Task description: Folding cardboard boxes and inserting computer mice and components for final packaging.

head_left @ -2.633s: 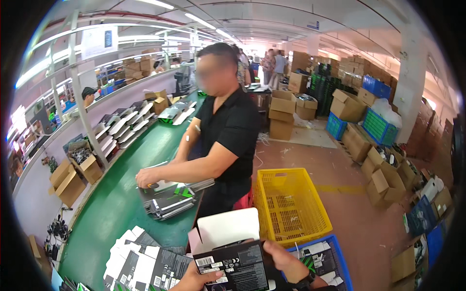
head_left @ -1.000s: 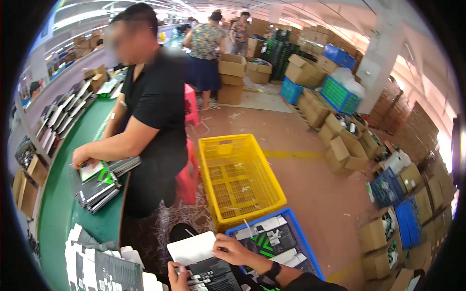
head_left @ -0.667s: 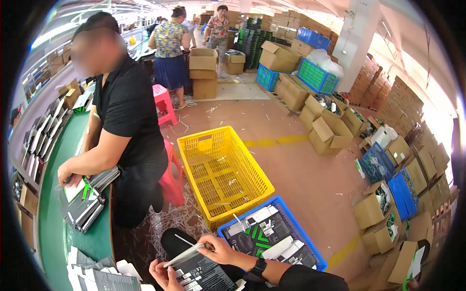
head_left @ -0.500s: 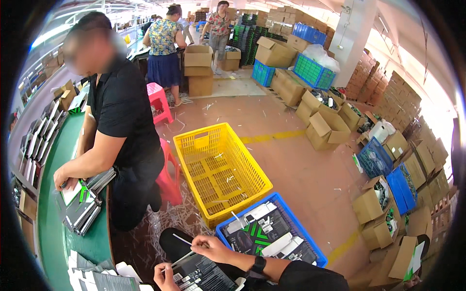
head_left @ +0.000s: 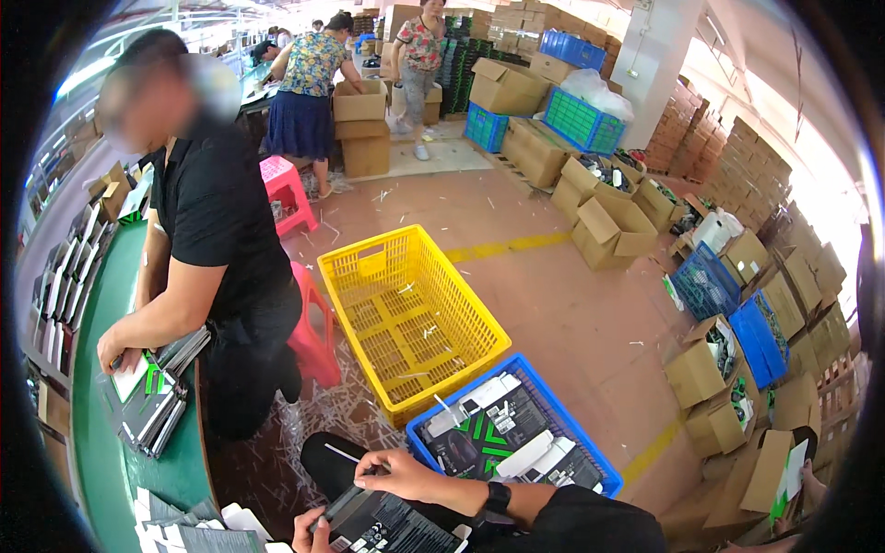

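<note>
A flat black printed carton lies low in front of me, over my lap. My left hand grips its left edge, fingers closed; the lower part of the hand is cut off by the picture's edge. At the carton's far edge my right hand, with a dark band on the wrist, pinches a narrow dark flap between thumb and fingers. Just beside those fingertips a thin white strip shows against my dark knee. More flat black cartons with green marks and white flaps fill a blue crate right of my hands.
A yellow crate with a few white scraps stands beyond the blue one. A co-worker in black handles cartons at the green bench. Pink stools, white strips on the floor, and cardboard boxes at the right surround me.
My right hand has come slightly left and down onto the carton's edge, where a dark flap now stands up. The view has shifted a little. Behind, one person's arm now reaches into a box.
</note>
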Demonstrator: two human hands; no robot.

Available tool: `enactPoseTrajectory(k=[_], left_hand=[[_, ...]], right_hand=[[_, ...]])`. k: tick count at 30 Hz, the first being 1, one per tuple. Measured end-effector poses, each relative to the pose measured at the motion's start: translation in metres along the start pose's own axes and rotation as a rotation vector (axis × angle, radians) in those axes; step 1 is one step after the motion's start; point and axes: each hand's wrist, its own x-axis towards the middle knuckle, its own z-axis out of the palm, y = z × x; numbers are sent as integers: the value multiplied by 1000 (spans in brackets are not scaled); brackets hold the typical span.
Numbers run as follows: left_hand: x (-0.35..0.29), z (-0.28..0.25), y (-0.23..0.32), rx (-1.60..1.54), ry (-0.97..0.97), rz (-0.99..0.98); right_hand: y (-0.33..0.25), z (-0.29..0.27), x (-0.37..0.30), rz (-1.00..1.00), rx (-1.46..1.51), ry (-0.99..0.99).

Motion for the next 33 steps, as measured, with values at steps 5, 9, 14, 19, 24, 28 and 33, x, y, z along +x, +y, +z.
enactPoseTrajectory(k=[5, 9, 14, 19, 24, 28, 33], left_hand=[[-9, -4, -3, 144, -20, 69], [-17, 0, 6, 232, 5, 203], [-10, 3, 12, 275, 67, 447], [-10, 7, 17, 363, 17, 463], [-18, 7, 18, 273, -2, 421], [-21, 5, 18, 246, -4, 408], [-20, 1, 15, 248, -31, 409]], right_hand=[[5, 0, -2, 102, 256, -40], [6, 2, -7, 58, 232, -43], [8, 2, -9, 21, 235, -32], [1, -6, -19, -96, 203, 48], [-7, -5, -26, -172, 76, 24], [-9, -4, -25, -252, 21, -39], [-20, 0, -24, -274, -85, -46]])
